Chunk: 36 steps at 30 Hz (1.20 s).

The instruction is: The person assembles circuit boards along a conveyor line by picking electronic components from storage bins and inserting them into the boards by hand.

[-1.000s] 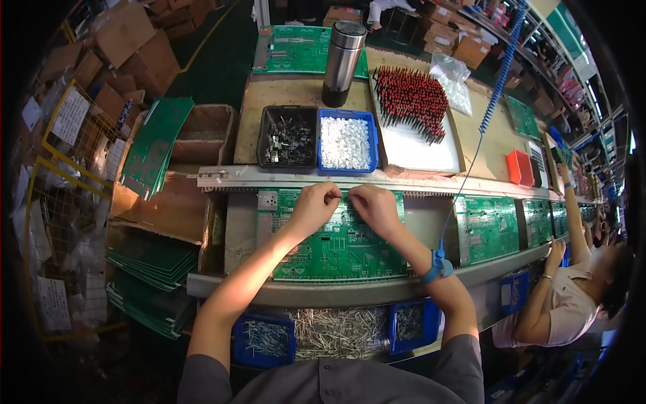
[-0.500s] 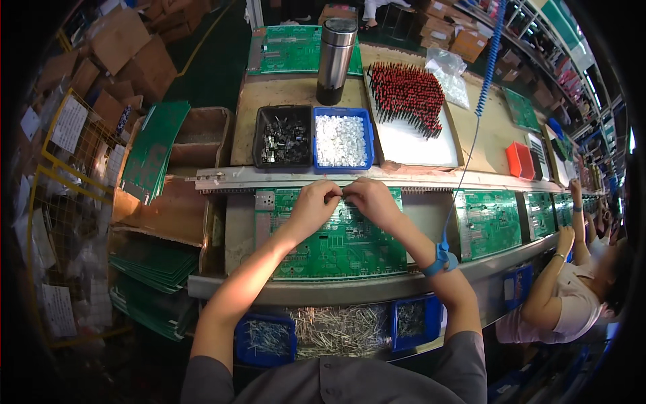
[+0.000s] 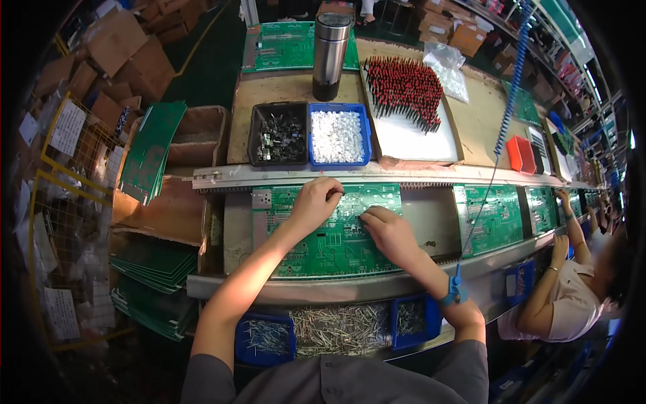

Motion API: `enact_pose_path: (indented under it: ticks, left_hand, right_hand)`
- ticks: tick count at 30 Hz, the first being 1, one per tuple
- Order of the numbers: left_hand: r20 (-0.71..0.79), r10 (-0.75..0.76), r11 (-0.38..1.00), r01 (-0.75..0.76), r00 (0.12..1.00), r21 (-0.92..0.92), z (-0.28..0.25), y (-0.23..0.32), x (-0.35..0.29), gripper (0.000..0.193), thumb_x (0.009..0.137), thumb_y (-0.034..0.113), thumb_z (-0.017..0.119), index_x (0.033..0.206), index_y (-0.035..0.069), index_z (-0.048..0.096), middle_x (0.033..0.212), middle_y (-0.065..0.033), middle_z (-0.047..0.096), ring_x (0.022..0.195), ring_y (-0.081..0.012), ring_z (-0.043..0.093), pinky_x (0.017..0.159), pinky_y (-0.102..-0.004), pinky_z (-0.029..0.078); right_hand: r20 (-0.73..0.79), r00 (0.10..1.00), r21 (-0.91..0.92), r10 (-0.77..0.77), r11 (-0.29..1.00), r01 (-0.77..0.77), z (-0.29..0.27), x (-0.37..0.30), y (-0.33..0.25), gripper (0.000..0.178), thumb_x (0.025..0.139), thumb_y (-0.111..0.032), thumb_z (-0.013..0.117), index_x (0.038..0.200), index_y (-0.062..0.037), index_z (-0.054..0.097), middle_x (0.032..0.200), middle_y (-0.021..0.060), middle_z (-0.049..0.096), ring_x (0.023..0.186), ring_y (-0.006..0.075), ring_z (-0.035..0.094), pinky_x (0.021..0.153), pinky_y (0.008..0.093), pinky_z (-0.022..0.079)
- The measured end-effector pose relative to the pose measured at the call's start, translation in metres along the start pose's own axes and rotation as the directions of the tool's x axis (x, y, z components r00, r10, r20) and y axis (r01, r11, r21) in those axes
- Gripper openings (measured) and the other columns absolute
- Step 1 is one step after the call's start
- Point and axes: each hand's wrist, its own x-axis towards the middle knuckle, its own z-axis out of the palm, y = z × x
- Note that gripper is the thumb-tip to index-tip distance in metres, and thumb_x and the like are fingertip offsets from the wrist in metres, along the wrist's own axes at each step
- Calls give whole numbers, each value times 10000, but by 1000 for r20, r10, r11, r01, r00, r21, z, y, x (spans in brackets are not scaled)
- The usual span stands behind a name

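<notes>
A green circuit board (image 3: pixel 323 259) lies on the conveyor rails in front of me. My left hand (image 3: pixel 315 205) is over its far middle part, thumb and fingertips pinched together at a small dark piece too small to name. Nearer and to the right, my right hand (image 3: pixel 391 234) has its fingertips closed low over the board; whatever they hold, if anything, is hidden. A blue wrist strap (image 3: pixel 455 288) circles my right wrist. Beyond the far rail sit a black bin (image 3: pixel 279 135) of small dark parts and a blue bin (image 3: pixel 338 135) of white connectors.
A steel flask (image 3: pixel 331 57) stands behind the bins, beside a tray of red-and-black components (image 3: pixel 404 91). A coiled blue cord (image 3: pixel 515 87) hangs at right. Trays of loose metal leads (image 3: pixel 340 330) lie near my waist. More boards (image 3: pixel 491 212) line the conveyor toward a co-worker (image 3: pixel 565 289).
My right hand has moved right and toward me, away from my left hand, which stays nearly in place. The wrist strap and cord have shifted with it. The co-worker's arms have moved slightly.
</notes>
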Motion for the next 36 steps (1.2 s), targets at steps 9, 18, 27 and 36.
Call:
enact_pose_path:
  ticks: [9,18,27,36]
  left_hand:
    - [0,-8,1000,8,1000,4,1,3,0,74,768,3,639,835,-15,615,762,-100,622,643,-189,612,571,-282,474]
    - [14,-5,1000,5,1000,-1,-2,5,0,73,768,-2,638,833,-21,609,760,-96,618,648,-180,614,564,-272,468]
    - [9,-12,1000,12,1000,28,0,6,-1,77,767,1,640,839,-12,617,752,-89,621,642,-173,615,560,-268,474]
    - [-5,30,998,-30,1000,64,1,7,-1,72,759,8,640,827,-6,620,751,-100,623,635,-205,610,568,-295,474]
  right_hand:
    - [-48,996,-78,-78,994,74,7,-5,4,211,747,1,588,956,19,612,978,150,621,882,310,618,758,361,510]
    - [-44,994,-94,-96,991,91,8,-7,4,209,740,7,577,946,24,613,1002,156,622,958,321,608,813,366,504]
    - [-44,994,-118,-98,989,92,9,-8,4,212,731,14,571,938,32,612,1005,159,623,977,323,604,827,367,501]
    - [-47,994,-132,-97,987,90,13,-11,4,222,723,12,568,941,30,606,1016,156,618,991,321,599,838,372,497]
